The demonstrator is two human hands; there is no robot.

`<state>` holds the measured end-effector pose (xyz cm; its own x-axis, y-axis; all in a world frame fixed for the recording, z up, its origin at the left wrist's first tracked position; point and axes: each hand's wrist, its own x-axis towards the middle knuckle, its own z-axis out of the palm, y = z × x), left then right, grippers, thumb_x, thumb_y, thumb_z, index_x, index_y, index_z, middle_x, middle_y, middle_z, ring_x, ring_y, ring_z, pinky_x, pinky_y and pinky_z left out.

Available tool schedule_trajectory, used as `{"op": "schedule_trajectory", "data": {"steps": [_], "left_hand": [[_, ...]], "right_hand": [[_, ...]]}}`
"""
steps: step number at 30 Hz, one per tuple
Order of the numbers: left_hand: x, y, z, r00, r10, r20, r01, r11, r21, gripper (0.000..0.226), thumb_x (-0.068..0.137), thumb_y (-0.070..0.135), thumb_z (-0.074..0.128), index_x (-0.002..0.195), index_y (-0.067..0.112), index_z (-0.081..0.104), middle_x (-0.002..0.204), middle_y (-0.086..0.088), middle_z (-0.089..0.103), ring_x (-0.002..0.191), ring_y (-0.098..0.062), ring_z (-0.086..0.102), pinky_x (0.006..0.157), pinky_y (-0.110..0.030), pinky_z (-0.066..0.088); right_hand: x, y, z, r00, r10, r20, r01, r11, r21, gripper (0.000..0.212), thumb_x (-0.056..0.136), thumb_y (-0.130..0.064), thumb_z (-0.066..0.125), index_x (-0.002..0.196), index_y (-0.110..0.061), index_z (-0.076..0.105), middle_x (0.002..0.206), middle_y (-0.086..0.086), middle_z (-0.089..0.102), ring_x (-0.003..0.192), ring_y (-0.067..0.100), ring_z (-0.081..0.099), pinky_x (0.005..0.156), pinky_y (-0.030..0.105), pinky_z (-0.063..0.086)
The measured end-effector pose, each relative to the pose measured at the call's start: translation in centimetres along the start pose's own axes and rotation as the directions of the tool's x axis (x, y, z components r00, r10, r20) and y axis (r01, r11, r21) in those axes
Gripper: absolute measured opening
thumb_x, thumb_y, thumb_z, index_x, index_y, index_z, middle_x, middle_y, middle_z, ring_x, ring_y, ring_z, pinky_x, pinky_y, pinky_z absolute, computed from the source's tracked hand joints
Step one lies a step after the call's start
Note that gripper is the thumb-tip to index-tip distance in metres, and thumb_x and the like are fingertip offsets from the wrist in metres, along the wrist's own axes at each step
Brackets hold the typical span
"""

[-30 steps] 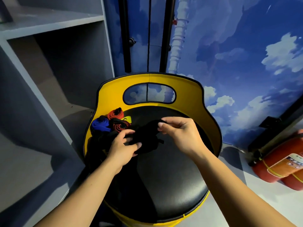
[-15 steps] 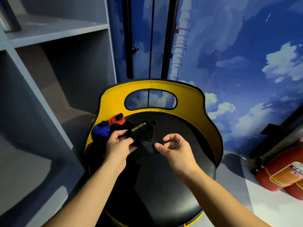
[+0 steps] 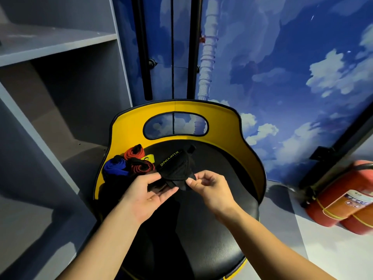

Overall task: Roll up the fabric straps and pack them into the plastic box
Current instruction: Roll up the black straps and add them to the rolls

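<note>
One black strap (image 3: 177,168), two hands; perhaps three rolled straps (image 3: 129,162) beside.

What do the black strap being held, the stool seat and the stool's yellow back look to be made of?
Black strap: woven fabric, matte; it bends softly between the left hand and right hand and carries printed yellow lettering.
Stool seat: probably faux leather or vinyl, smooth with a soft sheen.
Yellow back: likely the same padded covering, smooth, with dark piping along its edge.
</note>
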<state>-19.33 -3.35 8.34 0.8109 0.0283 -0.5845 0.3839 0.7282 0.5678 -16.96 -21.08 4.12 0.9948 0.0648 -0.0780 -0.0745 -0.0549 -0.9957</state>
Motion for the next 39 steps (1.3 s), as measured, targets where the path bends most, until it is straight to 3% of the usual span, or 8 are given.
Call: {"op": "schedule_trajectory", "data": {"steps": [8,12,17,22,24,31,35,39], "left_hand": [[0.0,-0.2,0.0,0.995,-0.097,0.037,0.095,0.994,0.049,0.022,0.100,0.004,0.047,0.109,-0.012,0.058,0.106,-0.032,0.068,0.105,-0.045,0.063,0.095,-0.062,0.046],[0.8,-0.4,-0.5,0.996,-0.086,0.013,0.085,0.994,0.076,0.023,0.099,0.003,0.048,0.116,-0.010,0.057,0.110,-0.034,0.066,0.102,-0.046,0.065,0.089,-0.060,0.049],[1.5,-0.7,-1.0,0.998,-0.041,0.052,0.029,0.977,0.210,0.029,0.099,0.003,0.048,0.123,0.014,0.060,0.124,-0.024,0.065,0.110,-0.043,0.065,0.100,-0.063,0.045],[1.6,-0.5,-0.9,0.990,0.088,0.108,-0.121,0.924,0.363,0.029,0.096,-0.002,0.052,0.116,0.016,0.064,0.123,-0.019,0.066,0.111,-0.042,0.064,0.102,-0.060,0.045],[1.2,-0.8,-0.6,0.978,0.156,0.141,-0.203,0.870,0.449,0.030,0.093,-0.008,0.055,0.108,0.015,0.066,0.116,-0.017,0.069,0.105,-0.038,0.066,0.101,-0.057,0.047],[1.0,-1.4,-0.8,0.922,0.255,0.291,-0.380,0.743,0.551,0.040,0.085,-0.010,0.066,0.114,0.018,0.066,0.113,-0.003,0.074,0.116,-0.030,0.065,0.103,-0.056,0.049],[1.0,-0.9,-0.9,0.930,0.181,0.319,-0.299,0.877,0.375,0.071,0.071,0.007,0.072,0.136,0.028,0.053,0.124,-0.001,0.071,0.117,-0.030,0.066,0.101,-0.061,0.047],[0.6,-1.0,-0.6,0.936,0.039,0.349,-0.183,0.903,0.388,0.055,0.083,0.024,0.073,0.136,0.024,0.057,0.127,-0.007,0.069,0.111,-0.038,0.068,0.099,-0.059,0.050]], "right_hand": [[-0.3,-0.3,-0.2,0.991,-0.089,-0.102,0.087,0.996,-0.023,0.023,0.079,-0.027,0.085,0.078,-0.013,0.066,0.067,-0.009,0.062,0.065,0.004,0.055,0.065,0.017,0.044],[-0.6,-0.6,0.1,0.999,0.045,-0.014,-0.044,0.998,0.053,0.009,0.088,-0.020,0.077,0.087,-0.011,0.076,0.078,0.004,0.076,0.070,0.008,0.063,0.066,0.020,0.048],[-0.5,-1.6,0.3,0.949,0.243,0.202,-0.291,0.922,0.257,0.009,0.081,-0.001,0.060,0.081,-0.005,0.068,0.086,0.010,0.066,0.084,0.014,0.060,0.076,0.023,0.050],[-0.1,-2.6,-0.6,0.876,0.355,0.325,-0.464,0.802,0.375,0.020,0.079,-0.035,0.062,0.090,-0.019,0.065,0.096,0.004,0.068,0.093,0.018,0.065,0.087,0.033,0.044],[0.0,-2.6,-0.7,0.875,0.347,0.337,-0.453,0.831,0.322,0.038,0.080,-0.046,0.068,0.106,-0.020,0.071,0.107,0.001,0.073,0.100,0.017,0.067,0.089,0.032,0.046],[0.1,-1.9,-0.6,0.946,0.200,0.255,-0.293,0.864,0.409,0.057,0.071,-0.018,0.083,0.120,0.004,0.066,0.116,0.020,0.071,0.104,0.026,0.069,0.095,0.035,0.052],[0.4,-1.9,-1.0,0.964,0.094,0.250,-0.204,0.864,0.461,0.048,0.073,-0.017,0.082,0.114,0.004,0.068,0.115,0.022,0.070,0.106,0.028,0.068,0.094,0.034,0.053],[0.3,-1.5,-1.1,0.959,0.030,0.282,-0.150,0.898,0.415,0.052,0.079,-0.018,0.080,0.121,0.008,0.064,0.122,0.027,0.067,0.114,0.031,0.065,0.096,0.032,0.052]]}}
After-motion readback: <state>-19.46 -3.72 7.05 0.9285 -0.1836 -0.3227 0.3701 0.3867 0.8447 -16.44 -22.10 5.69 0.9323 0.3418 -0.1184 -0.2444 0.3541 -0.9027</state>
